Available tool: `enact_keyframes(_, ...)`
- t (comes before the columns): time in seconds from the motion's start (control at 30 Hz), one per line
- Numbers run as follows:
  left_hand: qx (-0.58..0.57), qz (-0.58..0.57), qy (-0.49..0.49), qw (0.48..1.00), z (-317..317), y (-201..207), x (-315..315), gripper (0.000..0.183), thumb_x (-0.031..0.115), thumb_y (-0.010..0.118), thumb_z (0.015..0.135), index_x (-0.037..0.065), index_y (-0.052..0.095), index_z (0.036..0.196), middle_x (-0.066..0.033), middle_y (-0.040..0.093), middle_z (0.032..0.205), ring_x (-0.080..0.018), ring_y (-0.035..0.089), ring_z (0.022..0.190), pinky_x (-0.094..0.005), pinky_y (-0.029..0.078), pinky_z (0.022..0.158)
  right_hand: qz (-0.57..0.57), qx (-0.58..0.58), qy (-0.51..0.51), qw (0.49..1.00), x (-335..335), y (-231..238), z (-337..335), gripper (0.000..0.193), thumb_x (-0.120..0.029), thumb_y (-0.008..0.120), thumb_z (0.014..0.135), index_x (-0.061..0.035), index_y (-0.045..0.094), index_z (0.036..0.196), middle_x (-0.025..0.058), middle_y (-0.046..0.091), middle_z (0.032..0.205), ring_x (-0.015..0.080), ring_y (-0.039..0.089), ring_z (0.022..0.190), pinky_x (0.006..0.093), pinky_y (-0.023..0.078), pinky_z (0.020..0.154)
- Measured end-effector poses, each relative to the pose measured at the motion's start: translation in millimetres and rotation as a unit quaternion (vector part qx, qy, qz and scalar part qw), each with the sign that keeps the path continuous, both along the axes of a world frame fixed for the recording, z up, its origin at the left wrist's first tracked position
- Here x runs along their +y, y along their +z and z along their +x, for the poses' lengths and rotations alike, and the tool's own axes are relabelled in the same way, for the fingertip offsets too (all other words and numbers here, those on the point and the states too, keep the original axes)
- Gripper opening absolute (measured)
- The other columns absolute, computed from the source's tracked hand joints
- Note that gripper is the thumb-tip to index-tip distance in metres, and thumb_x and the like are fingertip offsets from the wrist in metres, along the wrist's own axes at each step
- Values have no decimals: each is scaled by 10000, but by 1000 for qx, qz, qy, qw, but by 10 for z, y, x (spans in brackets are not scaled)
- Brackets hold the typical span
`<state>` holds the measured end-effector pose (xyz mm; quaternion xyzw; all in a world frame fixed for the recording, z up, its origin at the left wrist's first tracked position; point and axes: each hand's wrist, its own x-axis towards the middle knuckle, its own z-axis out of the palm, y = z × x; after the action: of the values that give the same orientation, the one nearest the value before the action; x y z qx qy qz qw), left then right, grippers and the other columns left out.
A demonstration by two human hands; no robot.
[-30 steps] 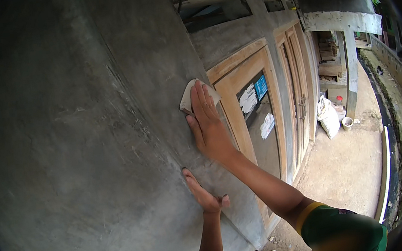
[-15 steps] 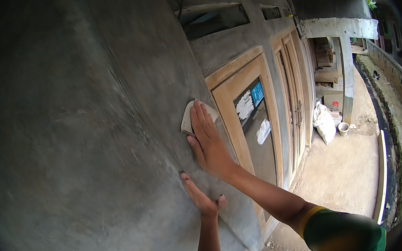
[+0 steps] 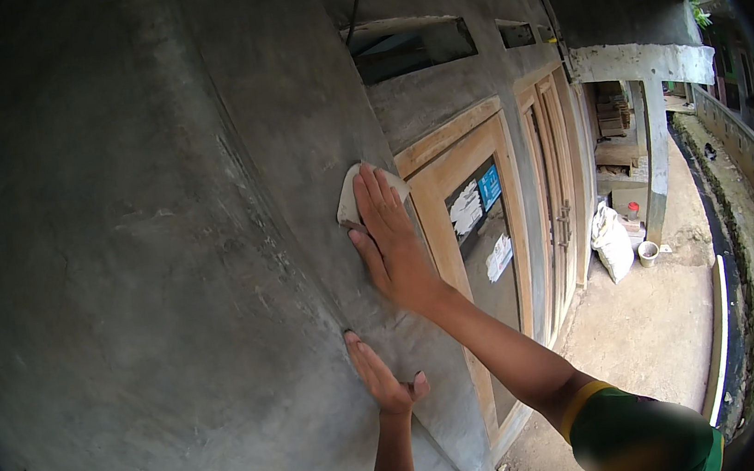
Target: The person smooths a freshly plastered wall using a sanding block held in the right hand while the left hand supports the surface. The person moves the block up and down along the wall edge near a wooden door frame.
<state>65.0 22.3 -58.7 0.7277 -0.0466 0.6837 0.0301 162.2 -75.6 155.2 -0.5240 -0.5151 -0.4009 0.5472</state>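
Note:
My right hand lies with long, outstretched fingers over a pale flat piece, pressing it against the grey plastered wall. That piece has a rounded outline and sticks out on both sides of the fingers; its exact kind I cannot make out. Lower down, my left hand leans on the same wall with its fingertips near a vertical ridge in the plaster. Its fingers are extended, the thumb stands away to the right, and nothing is held in it.
Right of my right hand is a wooden window frame with stickers on its glass. Beyond it stand wooden doors, a white sack and a small bucket. A dark-edged ditch runs along the far right.
My right hand and the pale piece have slid a little up the wall. My left hand keeps about the same place. The view has shifted slightly.

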Motion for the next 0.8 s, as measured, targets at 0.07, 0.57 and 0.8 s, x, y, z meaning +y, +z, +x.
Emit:
enact_keyframes(0.07,4,5,10,1000,-13,-3,-1,1094,692,481,1053,-165,235,1686,-427,319,1704,-607,370,1560,-650,337,1269,26,-52,-10,998,-29,46,104,708,-116,604,1105,36,290,1721,267,289,1791,491,250,1659,581,273,1325)
enact_keyframes(0.57,2,3,22,1000,-9,11,-36,1076,658,519,1037,-187,277,1656,-440,373,1665,-614,430,1519,-653,384,1243,-37,-146,-10,989,-197,303,464,701,-143,653,1086,18,358,1701,228,344,1778,453,303,1649,547,316,1318)
enact_keyframes(0.8,-2,5,22,1000,0,21,-42,1058,633,527,1036,-196,283,1646,-446,380,1656,-615,432,1517,-654,387,1244,-33,-155,-10,987,-167,241,658,720,-146,668,1078,9,354,1706,216,328,1790,447,292,1655,537,299,1331)
